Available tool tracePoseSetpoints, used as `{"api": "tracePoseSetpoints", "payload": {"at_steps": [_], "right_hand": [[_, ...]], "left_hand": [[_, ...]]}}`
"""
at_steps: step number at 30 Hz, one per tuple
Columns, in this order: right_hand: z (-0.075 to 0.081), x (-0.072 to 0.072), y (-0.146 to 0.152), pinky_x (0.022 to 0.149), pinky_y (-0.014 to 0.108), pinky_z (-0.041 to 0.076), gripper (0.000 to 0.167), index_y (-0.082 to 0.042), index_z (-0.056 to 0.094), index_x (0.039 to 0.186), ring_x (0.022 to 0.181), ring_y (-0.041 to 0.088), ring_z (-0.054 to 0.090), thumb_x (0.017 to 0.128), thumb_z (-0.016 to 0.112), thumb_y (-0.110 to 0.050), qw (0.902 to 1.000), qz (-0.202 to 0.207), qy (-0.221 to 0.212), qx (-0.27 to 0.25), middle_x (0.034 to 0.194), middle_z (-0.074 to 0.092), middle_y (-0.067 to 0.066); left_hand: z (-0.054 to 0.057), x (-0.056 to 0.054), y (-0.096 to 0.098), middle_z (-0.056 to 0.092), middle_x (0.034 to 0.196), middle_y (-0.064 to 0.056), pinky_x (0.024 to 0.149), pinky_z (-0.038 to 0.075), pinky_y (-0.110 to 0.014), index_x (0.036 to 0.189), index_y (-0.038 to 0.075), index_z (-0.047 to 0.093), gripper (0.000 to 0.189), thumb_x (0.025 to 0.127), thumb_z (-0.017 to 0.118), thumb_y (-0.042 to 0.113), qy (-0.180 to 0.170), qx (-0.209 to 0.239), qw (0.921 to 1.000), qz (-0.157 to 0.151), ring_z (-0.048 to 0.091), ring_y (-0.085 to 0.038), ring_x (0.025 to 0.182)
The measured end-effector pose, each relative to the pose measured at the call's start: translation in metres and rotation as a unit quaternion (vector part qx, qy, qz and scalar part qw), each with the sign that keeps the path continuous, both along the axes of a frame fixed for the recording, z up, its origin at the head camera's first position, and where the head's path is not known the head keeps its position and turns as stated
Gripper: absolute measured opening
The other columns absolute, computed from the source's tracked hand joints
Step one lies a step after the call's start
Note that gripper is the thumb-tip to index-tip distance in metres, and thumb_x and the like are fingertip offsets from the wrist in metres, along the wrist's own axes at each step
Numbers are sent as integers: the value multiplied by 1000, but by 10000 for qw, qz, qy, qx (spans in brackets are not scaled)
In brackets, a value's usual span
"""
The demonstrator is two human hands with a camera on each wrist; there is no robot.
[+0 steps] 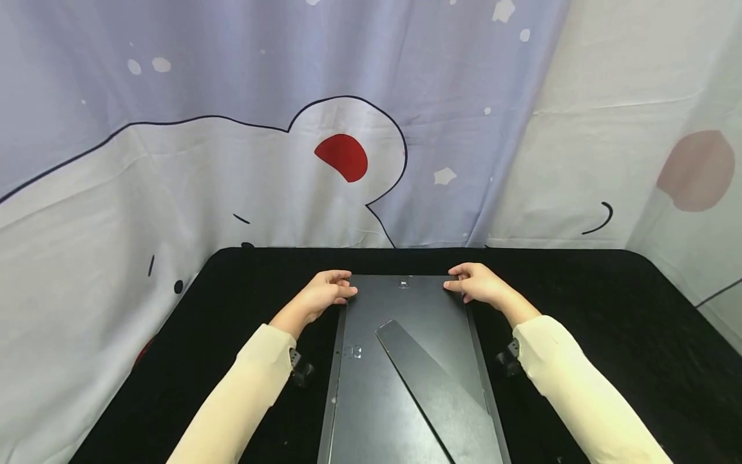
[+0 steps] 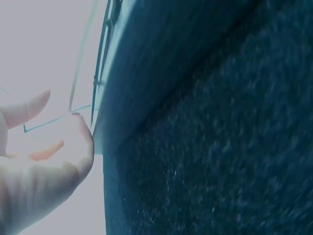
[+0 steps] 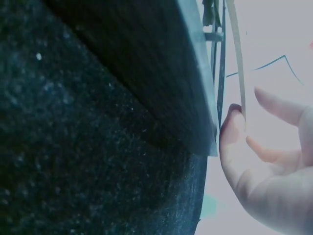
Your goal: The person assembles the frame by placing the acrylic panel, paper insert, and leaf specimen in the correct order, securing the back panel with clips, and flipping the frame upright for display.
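Observation:
A dark grey picture-frame back panel [image 1: 359, 406] lies over a dark frame [image 1: 328, 412], whose side rims show on both sides. Across the panel slants a long easel stand [image 1: 429, 386]. My left hand [image 1: 324, 293] pinches the panel's far left corner, thumb on its upper face. At the far right corner my right hand [image 1: 478, 283] grips the panel likewise. Both wrist views show the panel's thin edge [image 3: 238, 58] standing apart above the frame's side [image 3: 166, 63]. In the left wrist view, glare washes out much of the hand [image 2: 54, 166]. The frame's far rim is hidden.
A black cloth [image 1: 580, 361] covers the table beneath the frame. Behind the table hangs a patterned curtain [image 1: 232, 180]. Small metal clips [image 1: 356, 352] sit on the panel's left and far edges. A dark wrist device [image 1: 301, 370] hangs under each sleeve.

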State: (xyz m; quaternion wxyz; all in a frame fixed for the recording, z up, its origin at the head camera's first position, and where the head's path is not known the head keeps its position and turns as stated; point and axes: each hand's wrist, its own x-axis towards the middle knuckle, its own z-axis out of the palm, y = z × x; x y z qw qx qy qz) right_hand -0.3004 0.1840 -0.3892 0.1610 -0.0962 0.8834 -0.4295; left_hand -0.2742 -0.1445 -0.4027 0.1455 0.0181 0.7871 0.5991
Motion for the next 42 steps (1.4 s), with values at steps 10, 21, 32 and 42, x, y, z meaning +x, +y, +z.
{"api": "tracePoseSetpoints", "payload": {"at_steps": [10,21,32,42], "right_hand": [[6,26,11,82,35,54,70,15,23,144,82,15,55,96,59,-20,9972,87,-415,-622,101,58,11],[8,70,15,81,35,54,76,17,18,144,78,13,55,95,61,-20,9937,266,-469,-980,89,52,4],[0,114,16,76,38,56,78,18,16,144,85,19,58,91,64,-12,9913,244,-450,-1210,100,56,12],[-10,137,21,66,33,56,79,21,18,142,78,14,60,85,68,-2,9894,461,-348,-1332,94,51,11]], "left_hand": [[2,20,1,38,141,-30,107,37,-45,142,-13,33,55,94,56,1,-316,701,9968,208,45,-39,129],[7,60,-3,49,104,-11,99,46,-42,138,-14,38,53,91,58,-2,-298,815,9962,106,58,-19,100],[1,98,-7,47,101,-11,89,52,-36,140,-16,31,65,84,63,-5,-3,760,9961,-450,59,-13,87],[-3,126,-9,48,98,-8,70,50,-23,138,-17,32,73,74,67,-12,38,504,9967,-629,56,-14,79]]}}
